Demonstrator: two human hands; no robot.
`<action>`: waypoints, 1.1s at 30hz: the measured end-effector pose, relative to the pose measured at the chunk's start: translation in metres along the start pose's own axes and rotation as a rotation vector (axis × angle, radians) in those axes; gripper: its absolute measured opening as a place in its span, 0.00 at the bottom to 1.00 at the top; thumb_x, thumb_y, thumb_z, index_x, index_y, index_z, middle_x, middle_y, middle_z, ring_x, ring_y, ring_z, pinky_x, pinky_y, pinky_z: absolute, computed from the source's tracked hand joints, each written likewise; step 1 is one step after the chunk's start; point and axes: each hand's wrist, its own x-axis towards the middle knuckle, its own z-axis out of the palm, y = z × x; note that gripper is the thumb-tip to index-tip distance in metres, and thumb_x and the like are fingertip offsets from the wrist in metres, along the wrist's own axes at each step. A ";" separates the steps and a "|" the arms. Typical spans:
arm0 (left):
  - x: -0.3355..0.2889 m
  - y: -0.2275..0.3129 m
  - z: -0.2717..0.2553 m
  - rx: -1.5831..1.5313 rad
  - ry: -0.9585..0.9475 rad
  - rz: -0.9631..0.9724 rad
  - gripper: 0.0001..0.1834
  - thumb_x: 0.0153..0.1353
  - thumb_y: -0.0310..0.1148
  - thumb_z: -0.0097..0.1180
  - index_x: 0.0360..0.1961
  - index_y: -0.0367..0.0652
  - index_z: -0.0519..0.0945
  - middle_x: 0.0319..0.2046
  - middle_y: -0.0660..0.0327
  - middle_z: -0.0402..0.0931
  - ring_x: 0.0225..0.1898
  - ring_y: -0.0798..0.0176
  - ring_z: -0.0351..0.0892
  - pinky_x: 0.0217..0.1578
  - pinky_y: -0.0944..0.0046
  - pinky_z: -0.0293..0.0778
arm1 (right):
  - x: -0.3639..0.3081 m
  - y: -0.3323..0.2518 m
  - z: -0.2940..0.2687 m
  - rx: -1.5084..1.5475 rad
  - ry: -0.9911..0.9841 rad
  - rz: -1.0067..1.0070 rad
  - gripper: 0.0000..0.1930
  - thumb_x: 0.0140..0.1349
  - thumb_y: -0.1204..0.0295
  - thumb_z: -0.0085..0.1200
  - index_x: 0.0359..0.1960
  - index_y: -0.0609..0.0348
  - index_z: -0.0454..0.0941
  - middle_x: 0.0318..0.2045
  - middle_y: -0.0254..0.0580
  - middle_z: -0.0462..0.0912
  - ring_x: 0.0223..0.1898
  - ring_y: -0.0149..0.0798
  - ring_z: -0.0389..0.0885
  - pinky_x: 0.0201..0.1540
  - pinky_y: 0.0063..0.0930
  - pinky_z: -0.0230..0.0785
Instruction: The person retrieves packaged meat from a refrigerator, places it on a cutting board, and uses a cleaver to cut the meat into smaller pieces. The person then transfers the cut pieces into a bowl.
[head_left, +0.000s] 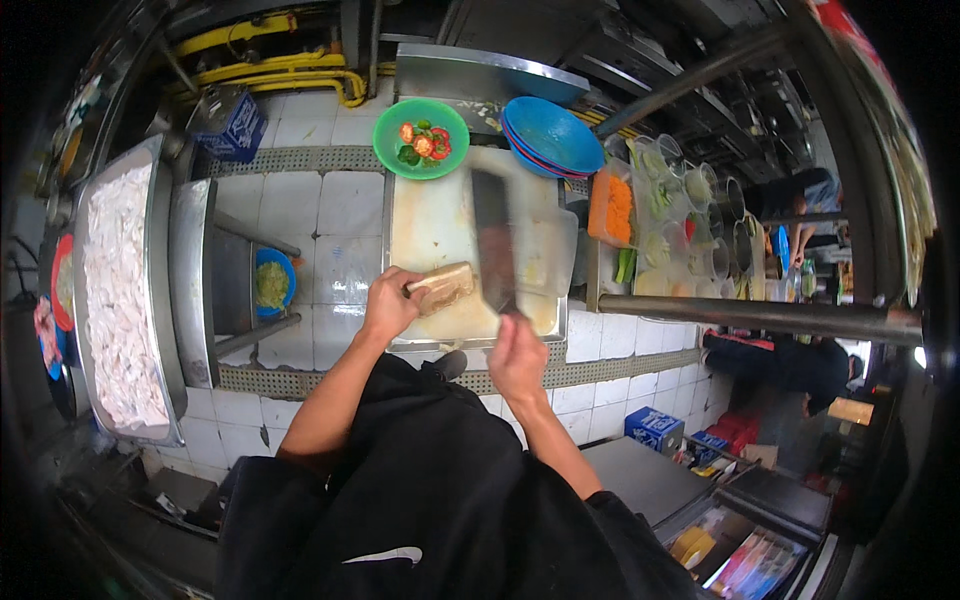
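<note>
Head view looked straight down on a pale cutting board (pixel 430 225) set on a white-tiled counter (pixel 330 210). The left hand (pixel 388 303) was curled over the near end of a tan, block-shaped piece of food (pixel 441 287), fingers closed on it and pressing it to the board near its front edge. The right hand (pixel 516 355) was wrapped tight around the handle of a broad cleaver (pixel 493 240) — its dark blade stood just right of the block, running away from the person across the board; whether the edge touched the food could not be told. Beyond the board sat a green bowl (pixel 421 139) with red and green vegetable pieces, and beside it, to the right, a stack of blue bowls (pixel 552 137). Further right, clear containers (pixel 655 215) held orange shreds and other garnishes. To the left, a long metal tray (pixel 120 290) was filled with pale, whitish food, and between it and the board a small blue bowl (pixel 272 283) of yellowish food rested lower down. The person's black garment filled the lower middle — both forearms were bare.
</note>
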 end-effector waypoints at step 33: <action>0.128 0.067 0.056 0.565 -0.764 0.739 0.31 0.70 0.53 0.36 0.58 0.41 0.79 0.68 0.50 0.65 0.74 0.52 0.53 0.75 0.40 0.32 | -0.025 0.044 0.048 -0.187 -0.645 0.310 0.12 0.73 0.66 0.42 0.36 0.64 0.66 0.21 0.61 0.80 0.26 0.66 0.81 0.30 0.59 0.73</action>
